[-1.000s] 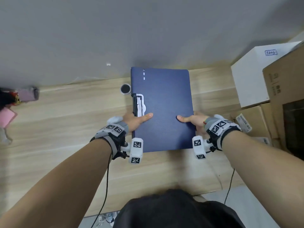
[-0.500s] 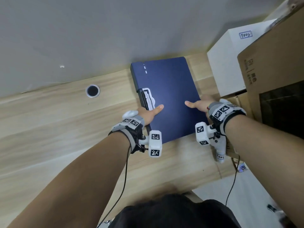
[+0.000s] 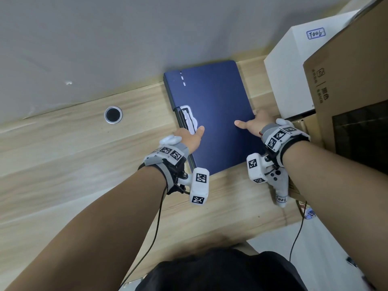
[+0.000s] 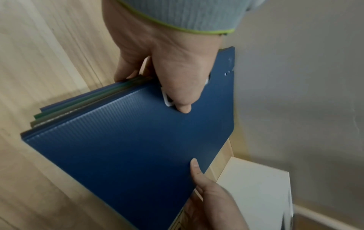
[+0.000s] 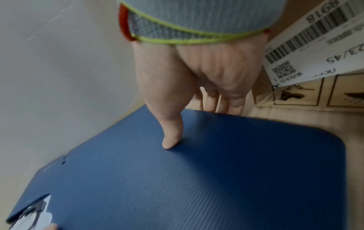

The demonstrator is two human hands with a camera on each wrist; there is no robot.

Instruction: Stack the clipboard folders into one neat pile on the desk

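Light wood makes up the desk (image 3: 69,164), which runs along a plain grey wall (image 3: 105,38). On it, near the wall, sits a pile of clipboard folders (image 3: 212,114) with a dark blue one on top. From the left wrist view you can see the edges of more folders under it (some green, some blue), and they stick out a little at one corner, so the pile is not quite even. The left hand (image 3: 189,138) holds the left side of the pile, with its thumb lying flat on the blue cover next to the white clip (image 3: 190,118) and its fingers curled around the edge. The right hand (image 3: 255,124) holds the right side the same way, thumb on top of the cover and fingers tucked down over the edge, where they are mostly hidden. A round black hole (image 3: 113,114) with a silver ring is set in the desk to the left of the pile. To the right stand a white box (image 3: 291,76) and a big brown cardboard box (image 3: 344,66), both close to the pile. Both wrists wear grey bands with black and white square tags on them.
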